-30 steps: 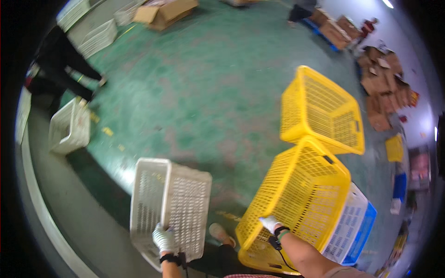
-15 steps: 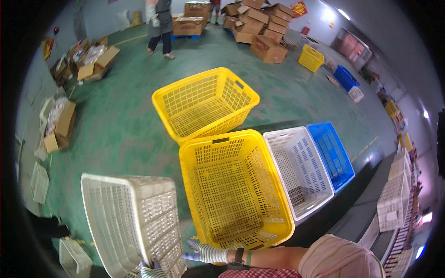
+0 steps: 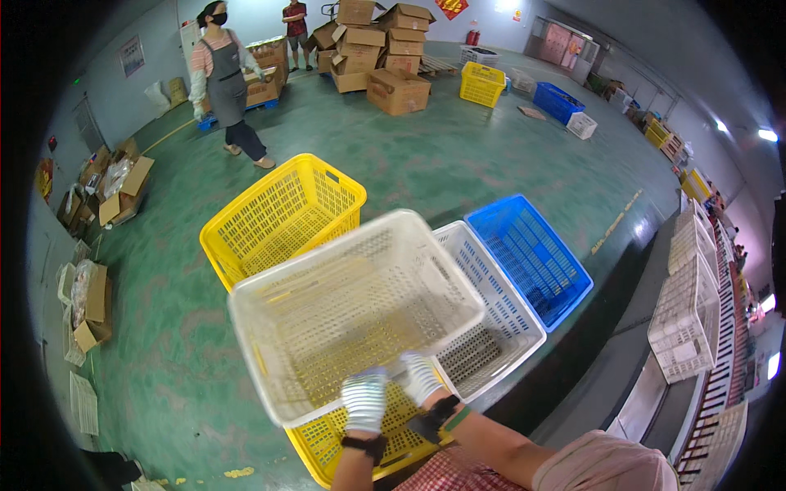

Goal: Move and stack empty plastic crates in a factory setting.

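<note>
A white slatted plastic crate (image 3: 360,270), open side up, is tilted above a yellow perforated crate (image 3: 385,421) and hides much of it. My left hand (image 3: 364,403), in a striped glove with a dark wristband, grips the near rim of the white crate, closed around it. Just to its right my right hand (image 3: 420,379), gloved alike and slightly blurred, holds the same rim. Its fingertips are partly lost against the crate. Beyond stands another yellow crate (image 3: 282,213). To the right, side by side, are a second white crate (image 3: 491,311) and a blue crate (image 3: 532,262).
A person (image 3: 225,78) in an apron and mask walks at the far left. Another person (image 3: 296,33) stands behind, near stacked cardboard boxes (image 3: 397,90). White crates (image 3: 688,327) line a roller conveyor (image 3: 708,409) at right. Opened boxes (image 3: 94,303) sit along the left wall.
The white crate has moved from the lower left, up and right, over the nearer yellow crate. Both hands moved with it, and my right hand has closed on its rim. The view has shifted.
</note>
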